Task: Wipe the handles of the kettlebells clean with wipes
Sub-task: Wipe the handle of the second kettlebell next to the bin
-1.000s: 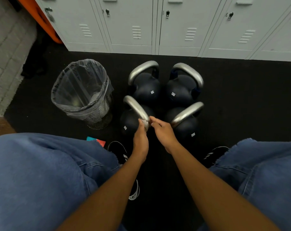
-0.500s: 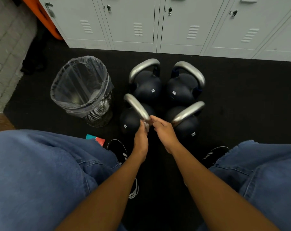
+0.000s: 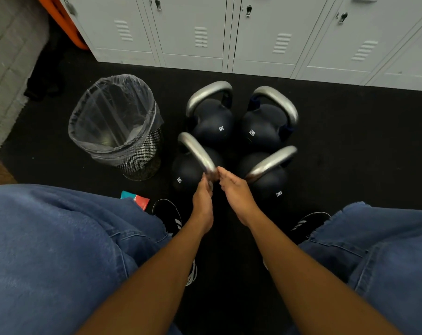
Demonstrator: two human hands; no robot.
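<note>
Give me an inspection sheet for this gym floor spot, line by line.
Surface: black rubber floor.
Job's things: four kettlebells clustered together; near-left kettlebell is being handled at the near end of its handle; wipe mostly hidden between the hands.
Clutter: teal and red packet on the floor by the knee.
Grippers: left hand grips the handle end; right hand touches it with its fingertips.
Cables: nothing seen.
Surroundings: lined mesh bin left of the kettlebells; grey lockers behind.
</note>
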